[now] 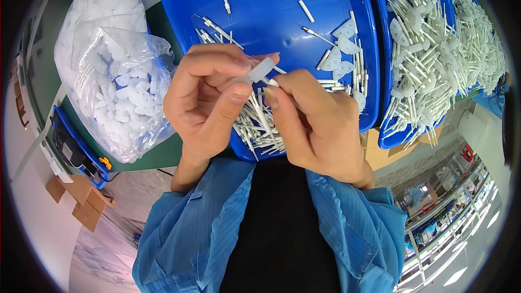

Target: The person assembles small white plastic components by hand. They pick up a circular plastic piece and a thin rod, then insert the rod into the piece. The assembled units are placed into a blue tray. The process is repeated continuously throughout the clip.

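Between the thumb and fingers of my left hand (209,97) is a small translucent white plastic piece (261,69), flat and tilted up. My right hand (317,122) pinches a thin white rod (273,82) by thumb and forefinger. The rod's end meets the plastic piece, but my fingers hide the exact joint. Both hands are over the near part of a blue tray (366,49). Many loose white rods (260,130) lie beneath them in a heap. In the tray's right part are several rods joined to translucent fan-shaped pieces (345,44).
A clear plastic bag (116,84) full of white pieces stands left of the tray. To the right, another blue tray (386,87) is piled with rods bearing white pieces, with more beyond. A small blue bin (81,154) with dark items sits at the lower left, by a cardboard box (87,206).
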Available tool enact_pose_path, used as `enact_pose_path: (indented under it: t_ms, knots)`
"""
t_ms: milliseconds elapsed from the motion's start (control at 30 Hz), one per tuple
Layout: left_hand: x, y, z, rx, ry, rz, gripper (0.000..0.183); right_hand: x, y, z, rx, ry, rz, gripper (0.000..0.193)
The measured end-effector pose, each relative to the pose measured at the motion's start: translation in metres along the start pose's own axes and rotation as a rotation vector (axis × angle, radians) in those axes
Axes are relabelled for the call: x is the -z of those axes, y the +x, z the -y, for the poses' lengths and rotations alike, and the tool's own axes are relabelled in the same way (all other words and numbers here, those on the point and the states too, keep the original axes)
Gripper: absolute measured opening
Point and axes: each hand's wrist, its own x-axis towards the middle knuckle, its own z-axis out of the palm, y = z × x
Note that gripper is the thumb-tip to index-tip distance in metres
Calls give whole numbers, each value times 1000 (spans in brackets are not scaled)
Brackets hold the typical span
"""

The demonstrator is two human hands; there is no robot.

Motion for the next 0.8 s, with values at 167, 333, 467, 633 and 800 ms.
enact_pose_path:
  t_ms: [167, 333, 467, 633, 800]
  knots:
    - [5, 1, -6, -42, 69, 62, 32, 0, 3, -6, 14, 48, 68, 7]
    - [12, 1, -7, 1, 14, 74, 31, -6, 0, -11, 0, 297, 62, 17]
    - [4, 6, -10, -100, 108, 58, 28, -13, -3, -13, 251, -142, -99, 20]
    - [6, 11, -12, -176, 254, 130, 33, -25, -7, -16, 305, -261, -224, 23]
    - [3, 7, -16, -146, 198, 70, 39, -19, -6, -30, 390, -37, -112, 25]
